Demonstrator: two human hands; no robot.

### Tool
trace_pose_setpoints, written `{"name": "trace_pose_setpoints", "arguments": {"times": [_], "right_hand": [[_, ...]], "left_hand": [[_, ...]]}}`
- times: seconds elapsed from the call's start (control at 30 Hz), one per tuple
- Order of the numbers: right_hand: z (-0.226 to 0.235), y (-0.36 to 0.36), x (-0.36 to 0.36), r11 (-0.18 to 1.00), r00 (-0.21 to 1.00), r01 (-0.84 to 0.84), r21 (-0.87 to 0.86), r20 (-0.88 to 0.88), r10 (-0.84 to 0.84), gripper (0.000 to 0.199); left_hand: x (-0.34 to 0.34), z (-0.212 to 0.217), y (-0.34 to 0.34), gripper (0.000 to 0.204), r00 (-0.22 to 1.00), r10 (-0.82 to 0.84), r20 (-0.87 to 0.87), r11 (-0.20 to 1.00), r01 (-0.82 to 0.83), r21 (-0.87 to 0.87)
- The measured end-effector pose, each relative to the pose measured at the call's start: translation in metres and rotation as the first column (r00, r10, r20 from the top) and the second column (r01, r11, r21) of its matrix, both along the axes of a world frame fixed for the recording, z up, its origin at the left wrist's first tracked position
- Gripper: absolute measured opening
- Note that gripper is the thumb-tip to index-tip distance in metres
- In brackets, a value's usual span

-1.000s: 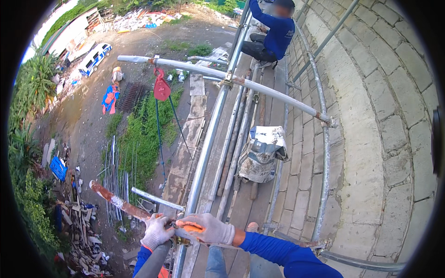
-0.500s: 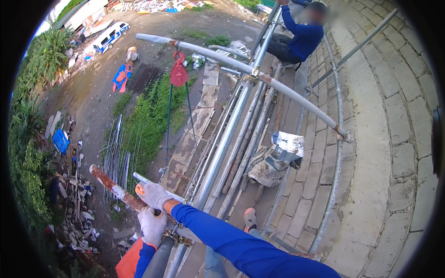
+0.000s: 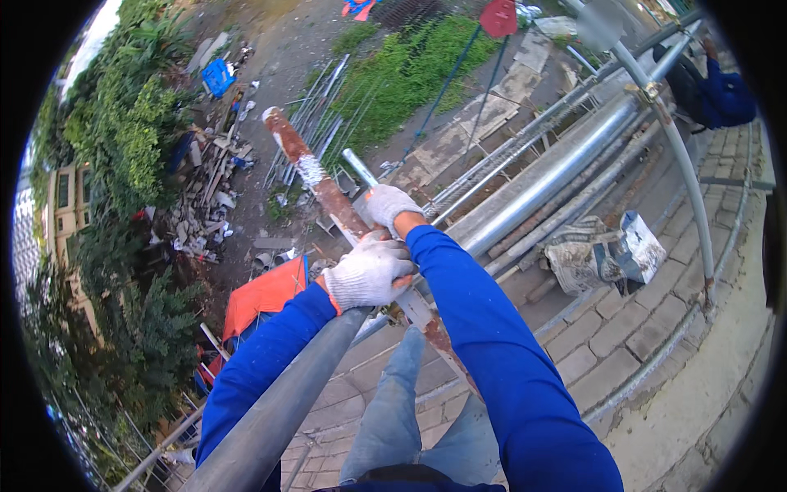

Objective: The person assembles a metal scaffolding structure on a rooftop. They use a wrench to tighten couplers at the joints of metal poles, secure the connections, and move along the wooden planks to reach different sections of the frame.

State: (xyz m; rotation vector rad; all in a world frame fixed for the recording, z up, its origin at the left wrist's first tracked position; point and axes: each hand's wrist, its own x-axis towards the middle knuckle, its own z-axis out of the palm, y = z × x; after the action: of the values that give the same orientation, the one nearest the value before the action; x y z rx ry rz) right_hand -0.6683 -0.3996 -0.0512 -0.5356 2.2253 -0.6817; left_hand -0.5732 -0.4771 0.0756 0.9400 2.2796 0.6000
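A rusty steel pipe (image 3: 334, 197) with a white patch slants past both hands, from beyond them down to below my right sleeve. My left hand (image 3: 369, 269), in a white knit glove, is closed over this pipe. Just beyond it, my right hand (image 3: 391, 207) is gloved and curled against the pipe's right side; what its fingers grip is hidden. A short shiny pipe end (image 3: 359, 166) sticks out past the right glove. Beneath the left wrist, a thick grey pole (image 3: 283, 402) runs down to the lower left. Whatever joins these pipes is mostly covered by the gloves.
Scaffold tubes (image 3: 533, 209) stretch to the upper right, where a person in blue (image 3: 725, 98) sits. A dirty sack (image 3: 586, 258) lies beside a block wall. Far below are rubble (image 3: 213, 184), grass and an orange sheet (image 3: 266, 289). A red pulley block (image 3: 498, 18) hangs with ropes.
My view has swung left and down, so the scene shifts right and up. My left hand has moved from below the right glove to lie across the rusty pipe.
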Motion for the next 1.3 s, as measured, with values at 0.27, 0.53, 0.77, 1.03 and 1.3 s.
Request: {"name": "trace_pose_setpoints", "arguments": {"times": [0.27,0.53,0.77,1.03,1.3], "right_hand": [[-0.135,-0.005,0.058,0.986,0.929,0.166,-0.027,0.341,-0.147,0.032],[-0.118,0.011,0.051,0.891,0.822,0.439,-0.119,0.453,-0.345,0.02],[-0.119,0.013,0.036,0.949,0.977,-0.204,-0.242,0.019,0.215,0.034],[0.029,0.076,0.049,-0.095,0.314,0.91,-0.403,0.821,-0.476,0.017],[0.075,0.111,0.109,-0.626,0.047,0.64,-0.445,0.836,-0.546,0.027]], "left_hand": [[0.014,-0.025,-0.01,0.028,0.992,0.068,0.103,0.997,-0.071,0.028],[0.021,-0.022,-0.01,0.031,0.963,0.244,0.117,0.951,-0.262,0.167],[0.01,-0.024,-0.011,0.019,0.876,0.482,-0.006,0.862,-0.473,0.183],[0.014,-0.033,-0.012,0.031,0.92,0.387,-0.053,0.921,-0.384,0.071],[0.006,-0.029,-0.005,0.046,0.983,0.176,0.043,0.984,-0.174,-0.045]]}}
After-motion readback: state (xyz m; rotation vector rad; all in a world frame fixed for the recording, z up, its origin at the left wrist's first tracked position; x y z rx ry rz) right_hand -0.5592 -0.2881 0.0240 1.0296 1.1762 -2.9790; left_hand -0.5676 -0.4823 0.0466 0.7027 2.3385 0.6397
